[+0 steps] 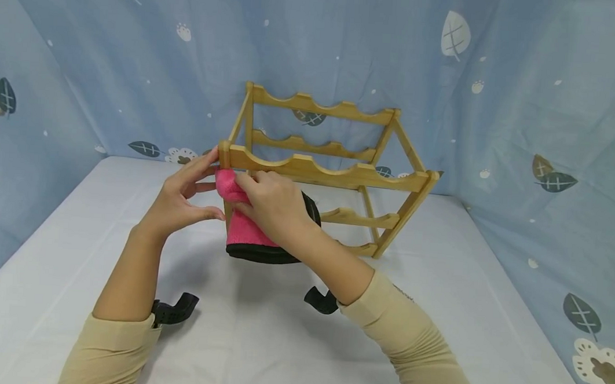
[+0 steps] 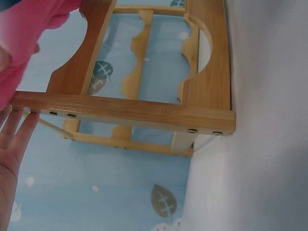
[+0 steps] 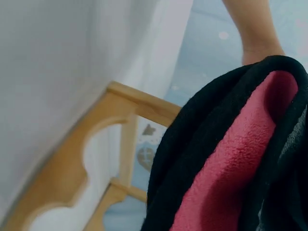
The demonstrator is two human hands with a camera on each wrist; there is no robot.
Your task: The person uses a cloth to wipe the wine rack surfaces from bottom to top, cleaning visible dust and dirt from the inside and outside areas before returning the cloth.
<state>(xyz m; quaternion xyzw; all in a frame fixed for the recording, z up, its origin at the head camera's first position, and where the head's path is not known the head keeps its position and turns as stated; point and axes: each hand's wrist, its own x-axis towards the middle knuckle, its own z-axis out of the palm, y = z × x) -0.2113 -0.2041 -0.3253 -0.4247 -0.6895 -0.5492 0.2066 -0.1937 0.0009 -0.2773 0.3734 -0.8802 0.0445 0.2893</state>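
A light wooden rack (image 1: 319, 169) with scalloped rails stands on the white-covered table. My right hand (image 1: 278, 205) grips a pink plush cloth (image 1: 248, 232) with black edging, pressing a bunched part of it against the rack's near left post. The rest of the cloth hangs below that hand, its black border and pink face large in the right wrist view. At the same post is my left hand (image 1: 176, 199), fairly straight fingers touching its upper part and the thumb stretched toward it lower down. In the left wrist view, left fingertips meet the post's side (image 2: 96, 108).
White cloth covers the table (image 1: 258, 340). Behind and beside it hangs a blue leaf-print curtain (image 1: 346, 43). Black wrist mounts jut from the left (image 1: 176, 310) and right sleeves (image 1: 410, 331). The rack's far rails reach toward the curtain.
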